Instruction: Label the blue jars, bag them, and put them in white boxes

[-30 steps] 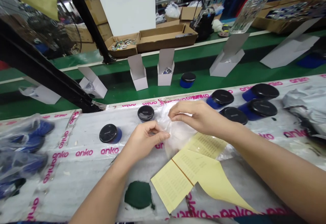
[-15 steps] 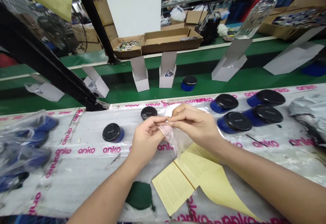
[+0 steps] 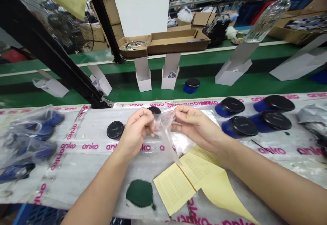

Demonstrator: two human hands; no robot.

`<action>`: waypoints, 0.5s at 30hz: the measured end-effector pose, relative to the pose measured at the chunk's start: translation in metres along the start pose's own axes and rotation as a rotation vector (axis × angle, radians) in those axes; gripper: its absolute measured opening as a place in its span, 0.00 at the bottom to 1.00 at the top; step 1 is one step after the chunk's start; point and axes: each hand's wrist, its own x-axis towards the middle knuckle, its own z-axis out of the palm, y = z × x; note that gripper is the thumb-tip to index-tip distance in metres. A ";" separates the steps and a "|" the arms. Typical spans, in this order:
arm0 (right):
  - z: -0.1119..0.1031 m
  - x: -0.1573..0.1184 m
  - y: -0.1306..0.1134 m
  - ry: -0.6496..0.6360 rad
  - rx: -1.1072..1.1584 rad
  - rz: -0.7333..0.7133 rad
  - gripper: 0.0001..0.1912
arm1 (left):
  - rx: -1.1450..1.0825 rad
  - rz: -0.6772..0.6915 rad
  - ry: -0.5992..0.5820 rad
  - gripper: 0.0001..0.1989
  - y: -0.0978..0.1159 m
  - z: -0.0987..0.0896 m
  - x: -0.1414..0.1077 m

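Observation:
A thin clear plastic bag (image 3: 166,133) hangs between my two hands over the middle of the bench. My left hand (image 3: 139,128) pinches one side of its upper edge, fingers curled. On the other side, my right hand (image 3: 192,124) grips the edge between thumb and fingers. Below the bag lie sheets of yellow printed paper (image 3: 176,187). More clear plastic (image 3: 182,142) rests on the bench under my right hand. A round blue container with a black lid (image 3: 114,129) stands left of my left hand; another black lid (image 3: 154,110) is partly hidden behind it.
Several blue, black-lidded containers (image 3: 240,126) stand at the right. Bagged blue items (image 3: 35,133) lie at the left. Open white boxes (image 3: 170,81) line the green conveyor (image 3: 122,88) behind. A black post (image 3: 61,54) slants across the left. A water bottle (image 3: 270,17) stands far right.
My hands have moved apart, pulling the bag's edge open between them; before, their fingertips met over it. The view has shifted slightly.

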 end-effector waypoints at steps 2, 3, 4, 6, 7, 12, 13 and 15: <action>0.006 0.006 0.001 0.026 -0.091 0.027 0.14 | 0.140 0.055 0.119 0.07 -0.004 0.000 0.002; 0.009 0.010 0.002 0.055 -0.165 0.031 0.13 | 0.209 0.077 0.171 0.08 -0.006 0.000 0.003; 0.012 0.014 0.004 0.090 -0.240 0.027 0.11 | 0.271 0.092 0.214 0.08 -0.008 0.000 0.004; 0.017 0.024 0.009 0.160 -0.348 0.005 0.08 | 0.381 0.104 0.277 0.08 -0.013 0.000 0.006; 0.019 0.030 0.011 0.187 -0.380 -0.003 0.07 | 0.435 0.109 0.304 0.08 -0.015 -0.001 0.007; 0.015 0.054 0.016 0.233 -0.616 -0.021 0.05 | 0.651 0.089 0.366 0.08 -0.023 -0.011 0.016; 0.012 0.059 0.015 0.218 -0.684 -0.024 0.06 | 0.680 0.078 0.364 0.08 -0.024 -0.014 0.019; 0.008 0.066 0.012 0.178 -0.827 -0.047 0.09 | 0.740 0.058 0.355 0.07 -0.025 -0.017 0.024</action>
